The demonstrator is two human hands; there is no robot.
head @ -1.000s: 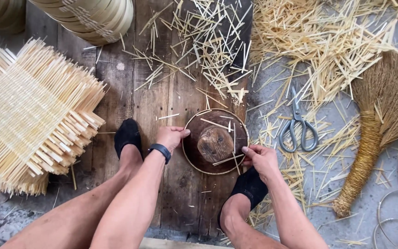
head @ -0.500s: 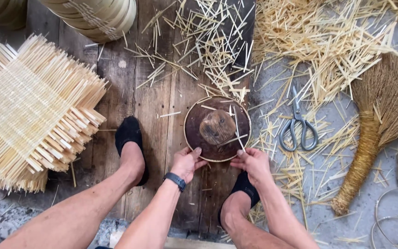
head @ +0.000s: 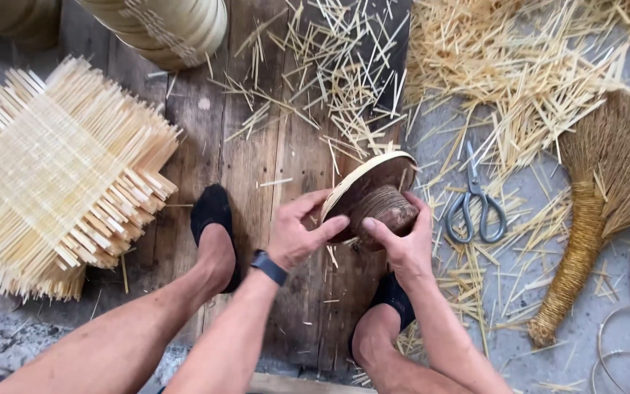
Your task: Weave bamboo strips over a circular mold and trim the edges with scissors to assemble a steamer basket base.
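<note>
Both hands grip a round wooden mould (head: 373, 204) tilted above the plank floor (head: 242, 168): left hand (head: 297, 233) on its pale rim, right hand (head: 402, 237) cupping the knob. It looks stiff and fairly heavy; the rim seems the surest hold.

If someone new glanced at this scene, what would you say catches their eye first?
At centre, the left hand and right hand grip a round brown wooden mould with a pale bamboo rim, tilted above the plank floor. A square woven mat of pale bamboo strips lies far left; grey metal scissors lie right, among scattered straw.
</note>
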